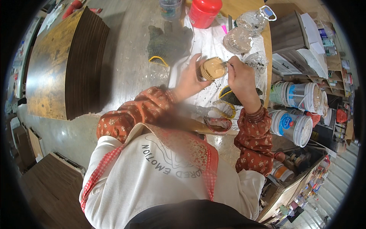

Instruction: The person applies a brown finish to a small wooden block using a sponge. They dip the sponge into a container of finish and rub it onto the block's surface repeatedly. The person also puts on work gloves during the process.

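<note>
My left hand (188,81) is wrapped round a small clear jar (208,71), its thumb and fingers on the jar's side. The jar is tilted and holds smooth tan paste. Above its right rim, my right hand (242,78) grips a thin metal tool (223,65), whose tip reaches into the paste. Most of that tool is hidden by the fingers, so its exact kind cannot be made out. Close below the right hand lies a dark work glove (228,94) with a yellow cuff. Another dark glove (160,44) lies beyond my left hand.
White cloth (187,63) covers part of the table. Beyond the jar stand a red tub (204,13), a clear container (170,9) and cut plastic bottles (238,39). A stack of boards (82,63) rises on the left. Several buckets (291,126) stand on the right.
</note>
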The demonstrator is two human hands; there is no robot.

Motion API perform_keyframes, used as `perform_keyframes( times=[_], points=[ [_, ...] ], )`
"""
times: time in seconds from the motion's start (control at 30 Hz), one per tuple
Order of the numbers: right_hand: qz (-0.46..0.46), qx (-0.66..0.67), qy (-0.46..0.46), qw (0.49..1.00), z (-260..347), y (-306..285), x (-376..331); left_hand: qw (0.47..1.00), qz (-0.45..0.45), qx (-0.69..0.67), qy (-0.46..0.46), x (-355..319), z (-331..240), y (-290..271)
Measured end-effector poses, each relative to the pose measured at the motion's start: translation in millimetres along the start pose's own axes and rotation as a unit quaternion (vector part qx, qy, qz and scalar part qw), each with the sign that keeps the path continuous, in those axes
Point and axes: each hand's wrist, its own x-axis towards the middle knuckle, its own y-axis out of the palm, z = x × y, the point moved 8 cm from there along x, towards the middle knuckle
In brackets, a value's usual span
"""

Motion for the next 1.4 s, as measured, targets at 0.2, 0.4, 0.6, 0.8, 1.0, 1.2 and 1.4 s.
perform_keyframes(
  times=[0.2,0.4,0.6,0.8,1.0,1.2,1.4],
  points=[
    [-0.020,0.093,0.068,0.993,-14,3,-1,0.999,0.015,-0.036,-0.036,-1,1,1],
    [0.063,0.059,0.020,0.996,-6,13,-2,0.999,0.008,-0.042,-0.018,0,1,2],
    [0.013,-0.057,-0.022,0.998,5,5,-2,1.000,-0.002,0.014,0.009,0,-1,-1],
    [-0.009,0.012,0.058,0.998,-8,1,-1,1.000,-0.001,0.023,0.005,1,-2,-1],
    [0.039,0.071,0.007,0.997,-1,8,2,1.000,0.000,0.022,0.001,0,-1,-1],
    [0.000,-0.023,0.002,1.000,-2,4,2,1.000,-0.005,0.019,0.009,1,-1,-1],
    [0.001,0.055,0.055,0.997,-13,6,0,1.000,0.000,0.021,0.004,0,-2,-1]
  ],
)
